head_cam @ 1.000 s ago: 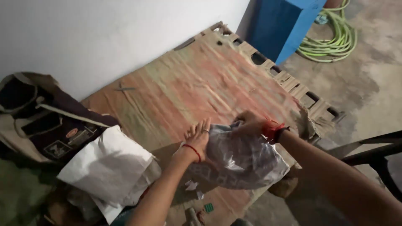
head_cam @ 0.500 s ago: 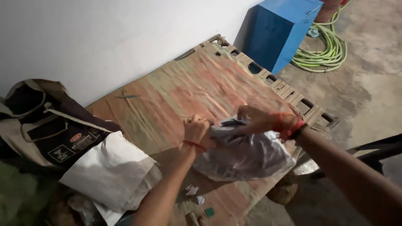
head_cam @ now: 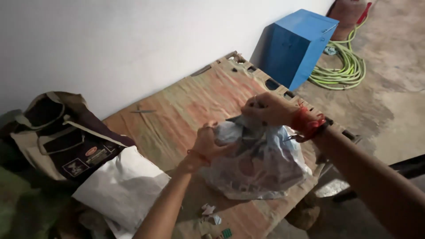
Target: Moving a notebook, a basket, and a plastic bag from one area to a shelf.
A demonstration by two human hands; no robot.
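A clear plastic bag (head_cam: 261, 166) with dark and reddish contents rests on a cot covered with worn reddish-green cloth (head_cam: 190, 104). My left hand (head_cam: 207, 142) grips the bag's left upper edge, a red thread round its wrist. My right hand (head_cam: 265, 108) pinches the bag's top and holds it up; red threads and a dark band circle that wrist.
A dark and beige cloth bag (head_cam: 57, 132) and a white sack (head_cam: 124, 188) lie at the cot's left. Small paper scraps (head_cam: 211, 214) sit near the front edge. A blue metal box (head_cam: 296, 44), a green coiled hose (head_cam: 345, 66) and a reddish cylinder (head_cam: 349, 13) stand on the concrete floor.
My right hand rose, pulling the bag's top upward. My left hand went from flat and open against the bag to gripping its edge. The view shifted downward.
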